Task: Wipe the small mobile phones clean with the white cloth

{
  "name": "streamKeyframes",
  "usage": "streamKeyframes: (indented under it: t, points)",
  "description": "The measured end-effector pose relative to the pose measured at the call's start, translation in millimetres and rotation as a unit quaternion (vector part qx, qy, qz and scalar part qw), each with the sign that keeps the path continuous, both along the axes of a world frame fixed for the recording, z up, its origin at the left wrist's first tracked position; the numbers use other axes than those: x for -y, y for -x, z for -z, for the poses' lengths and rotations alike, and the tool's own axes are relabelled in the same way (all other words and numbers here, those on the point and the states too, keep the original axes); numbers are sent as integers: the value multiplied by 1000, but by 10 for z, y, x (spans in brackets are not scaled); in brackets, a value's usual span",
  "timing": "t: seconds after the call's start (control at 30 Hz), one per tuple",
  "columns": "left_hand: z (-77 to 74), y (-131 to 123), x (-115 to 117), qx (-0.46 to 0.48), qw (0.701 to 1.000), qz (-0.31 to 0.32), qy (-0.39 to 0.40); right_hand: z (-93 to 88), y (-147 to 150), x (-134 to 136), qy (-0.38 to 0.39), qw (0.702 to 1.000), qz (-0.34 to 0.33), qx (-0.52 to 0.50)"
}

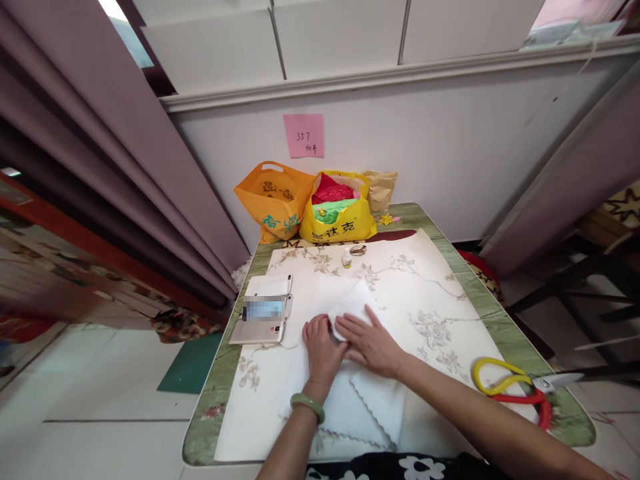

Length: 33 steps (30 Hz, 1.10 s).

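A white cloth [345, 400] with a wavy, scalloped edge lies folded on the flowered table cover, one corner pointing away from me. My left hand [323, 350], wearing a green bangle, is closed on a fold of this cloth, fingers bent and thumb towards the other hand. Stretched flat over the folded part, my right hand [370, 343] presses on it with fingers apart. The two hands nearly meet, and what lies under them is hidden.
Yellow-and-red scissors [517, 387] lie at the right edge. Several phones [260, 330] rest on the left. A small bottle [347, 257] stands ahead. Behind are an orange bag [273, 200], a yellow bag [340, 230] of coloured cloth and a brown packet [381, 190].
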<state>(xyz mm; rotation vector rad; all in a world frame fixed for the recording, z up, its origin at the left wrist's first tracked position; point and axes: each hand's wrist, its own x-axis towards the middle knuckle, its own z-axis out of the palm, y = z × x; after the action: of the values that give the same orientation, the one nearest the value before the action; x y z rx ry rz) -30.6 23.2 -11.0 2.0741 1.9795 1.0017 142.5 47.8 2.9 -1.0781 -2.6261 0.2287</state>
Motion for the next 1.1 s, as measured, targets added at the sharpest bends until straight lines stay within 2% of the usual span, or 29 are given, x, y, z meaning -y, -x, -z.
streamKeyframes:
  t: [0.1, 0.13, 0.27, 0.3, 0.43, 0.6, 0.77, 0.87, 1.0, 1.07, 1.1]
  points:
    - [-9, -4, -2, 3, 1000, 0, -8, 26, -14, -20, 8, 989, 147, -8]
    - [-11, -4, -3, 3, 1000, 1, -9, 34, -17, -18, 6, 987, 161, -7]
    - [-7, 8, -5, -6, 1000, 3, -4, 51, -31, -2, 2, 1000, 16, 3]
    - [-2, 13, -6, -7, 1000, 3, -5, 50, -40, -12, 9, 1000, 26, 0]
    - [20, 34, -12, 0, 1000, 8, -23, 64, -97, -100, 40, 978, 202, -30]
    - [23, 53, -23, 33, 998, 23, -48, 202, -197, -112, 32, 962, 243, -122]
    - [-9, 60, -18, 74, 996, 42, -19, 299, -268, -93, 17, 938, 280, -202]
    - [-24, 62, -9, 88, 995, 43, 1, 253, -286, -121, 22, 926, 291, -237]
    - [-30, 59, -3, 97, 994, 40, 10, 111, -332, -221, 43, 878, 360, -312]
    - [-32, 53, -4, 97, 994, 40, 15, 21, -330, -257, 24, 858, 386, -339]
    - [-33, 51, -5, 97, 994, 40, 17, -25, -308, -258, 7, 858, 379, -346]
